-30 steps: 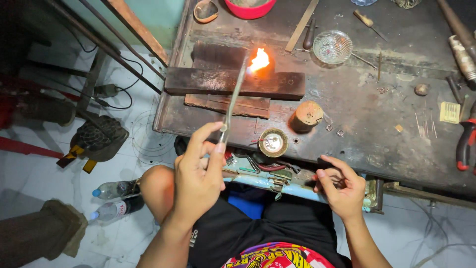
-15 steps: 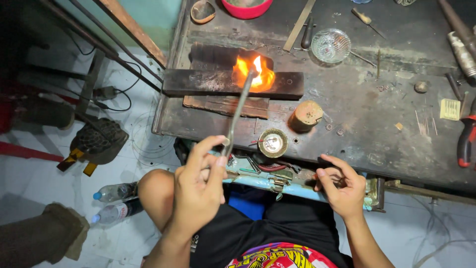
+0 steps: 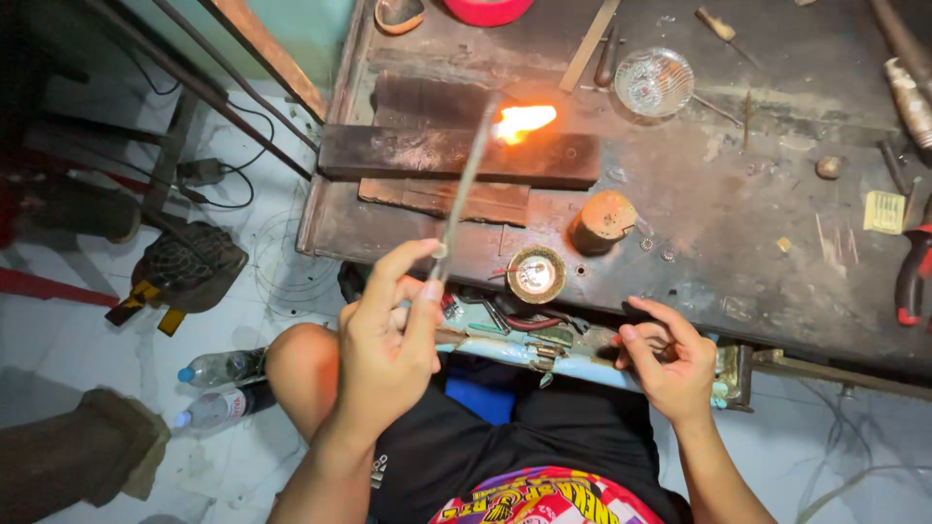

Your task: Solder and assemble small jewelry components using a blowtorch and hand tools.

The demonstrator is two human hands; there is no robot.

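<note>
The left hand (image 3: 388,335) pinches a thin torch pipe (image 3: 464,184) between closed fingers, its flame (image 3: 524,120) on the dark block (image 3: 456,155) near the bench's far left corner, best kept steady, while the right hand (image 3: 670,354) curls at the near edge, contents unclear.

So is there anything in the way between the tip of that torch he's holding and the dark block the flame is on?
Nothing visible. The left hand holds the thin torch, whose tip reaches over the dark block at the flame. The wooden stub and round tin sit off to the right.
</note>
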